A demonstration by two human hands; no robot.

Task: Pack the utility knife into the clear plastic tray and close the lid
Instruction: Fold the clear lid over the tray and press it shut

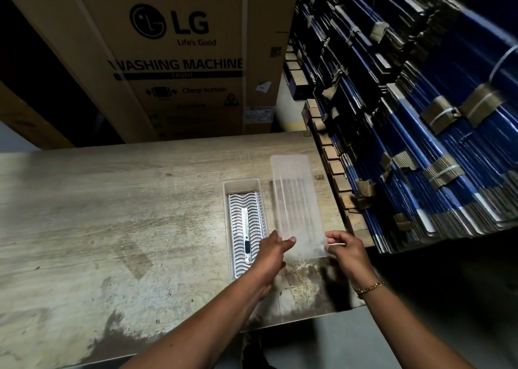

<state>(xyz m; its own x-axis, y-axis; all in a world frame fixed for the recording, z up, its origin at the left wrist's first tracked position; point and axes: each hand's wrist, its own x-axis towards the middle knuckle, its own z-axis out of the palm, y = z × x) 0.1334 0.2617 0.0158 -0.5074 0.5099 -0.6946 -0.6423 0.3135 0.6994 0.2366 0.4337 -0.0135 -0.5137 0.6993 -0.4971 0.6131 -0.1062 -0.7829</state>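
Observation:
A clear plastic tray (pixel 241 185) lies lengthwise on the worn wooden table (pixel 112 214), with a white wavy insert inside. The silver utility knife (pixel 246 230) rests along the insert. Right of the tray, the frosted clear lid (pixel 294 200) is raised off the table, separate from the tray. My left hand (pixel 273 252) pinches the lid's near left corner, thumb on top. My right hand (pixel 346 249) pinches its near right corner. My left hand covers part of the tray's near end.
A large LG washing machine carton (pixel 179 54) stands behind the table. Stacks of blue strapped flat packs (pixel 420 133) crowd the table's right edge. The table's near edge runs just below my forearms, with grey floor (pixel 336 340) beyond.

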